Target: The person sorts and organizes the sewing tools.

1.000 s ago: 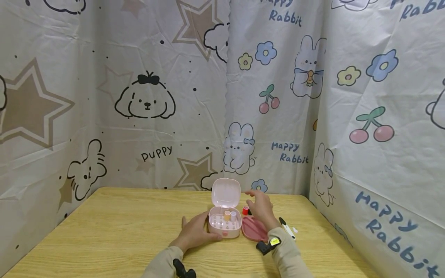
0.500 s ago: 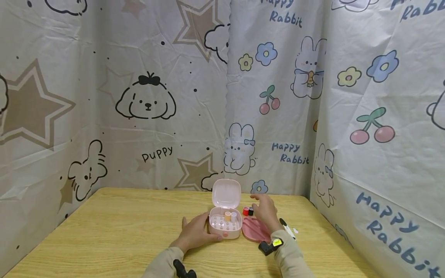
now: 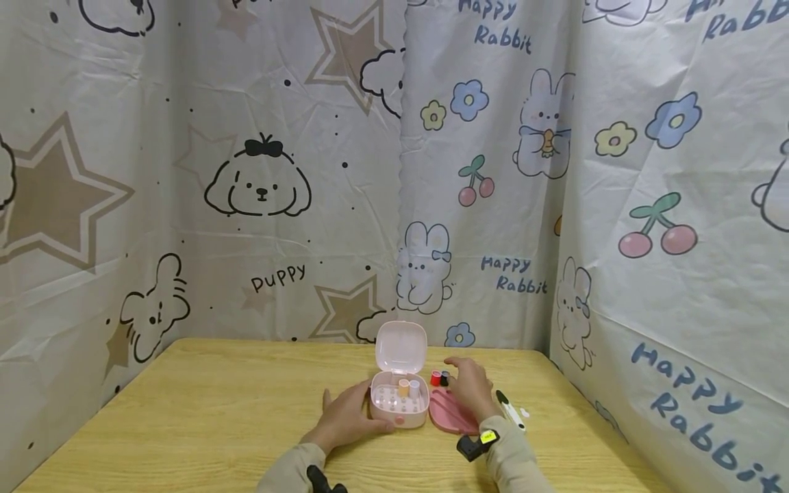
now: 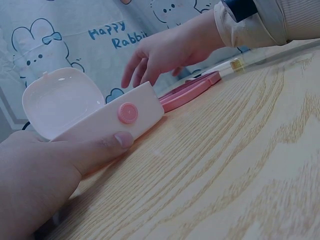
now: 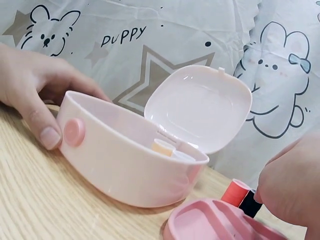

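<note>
Right fingers (image 3: 457,362) lowered by black spool (image 5: 249,204), grasp unclear; left fingers (image 3: 356,394) clasping pink box (image 5: 127,160).

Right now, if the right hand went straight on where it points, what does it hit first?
The right hand would likely meet the black spool first, then the red spool beside it; depth is unclear, so hand and black spool may already touch.
</note>
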A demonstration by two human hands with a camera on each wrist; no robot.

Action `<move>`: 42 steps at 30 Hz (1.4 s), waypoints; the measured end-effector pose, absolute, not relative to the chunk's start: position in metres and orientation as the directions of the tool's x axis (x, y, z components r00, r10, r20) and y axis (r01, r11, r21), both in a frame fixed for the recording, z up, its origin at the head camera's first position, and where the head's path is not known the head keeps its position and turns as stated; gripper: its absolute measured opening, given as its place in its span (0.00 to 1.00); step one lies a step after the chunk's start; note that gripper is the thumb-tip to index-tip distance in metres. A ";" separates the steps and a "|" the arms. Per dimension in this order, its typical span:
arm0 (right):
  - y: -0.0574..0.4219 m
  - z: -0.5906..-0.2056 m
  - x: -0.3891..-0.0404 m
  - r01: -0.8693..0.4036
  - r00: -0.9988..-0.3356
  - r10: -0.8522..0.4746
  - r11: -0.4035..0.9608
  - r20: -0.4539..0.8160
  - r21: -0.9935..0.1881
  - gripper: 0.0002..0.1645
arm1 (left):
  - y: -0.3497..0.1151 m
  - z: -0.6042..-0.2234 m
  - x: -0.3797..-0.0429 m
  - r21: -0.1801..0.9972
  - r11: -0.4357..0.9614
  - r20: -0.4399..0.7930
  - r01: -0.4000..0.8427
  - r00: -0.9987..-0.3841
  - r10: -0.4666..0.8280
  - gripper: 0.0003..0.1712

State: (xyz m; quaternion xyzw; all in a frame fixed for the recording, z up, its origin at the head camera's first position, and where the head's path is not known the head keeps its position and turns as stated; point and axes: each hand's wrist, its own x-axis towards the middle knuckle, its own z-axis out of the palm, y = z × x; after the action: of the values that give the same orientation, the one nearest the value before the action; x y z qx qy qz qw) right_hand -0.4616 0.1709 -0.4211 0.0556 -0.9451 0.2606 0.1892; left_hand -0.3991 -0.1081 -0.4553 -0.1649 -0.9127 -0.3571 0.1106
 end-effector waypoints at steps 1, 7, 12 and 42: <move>0.171 -0.423 -0.462 -0.198 -0.925 -0.005 0.860 0.379 -0.470 0.24 | -0.108 -0.456 -0.399 0.616 0.690 0.319 0.379 -0.922 0.222 0.62; 0.170 -0.429 -0.462 -0.187 -0.925 -0.005 0.875 0.379 -0.446 0.21 | -0.107 -0.455 -0.399 0.623 0.682 0.323 0.383 -0.920 0.221 0.62; 0.170 -0.432 -0.464 -0.163 -0.922 0.017 0.889 0.387 -0.428 0.18 | -0.107 -0.453 -0.397 0.627 0.679 0.324 0.382 -0.921 0.218 0.62; 0.164 -0.436 -0.465 -0.132 -0.920 0.033 0.913 0.391 -0.386 0.06 | -0.111 -0.455 -0.398 0.626 0.679 0.315 0.384 -0.921 0.231 0.62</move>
State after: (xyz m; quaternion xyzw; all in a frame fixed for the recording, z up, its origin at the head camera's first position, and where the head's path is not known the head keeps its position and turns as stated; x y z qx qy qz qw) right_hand -0.4652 0.1635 -0.4364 0.0257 -0.9576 0.2071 0.1987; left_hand -0.3985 -0.1114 -0.4549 -0.1690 -0.9100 -0.3635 0.1057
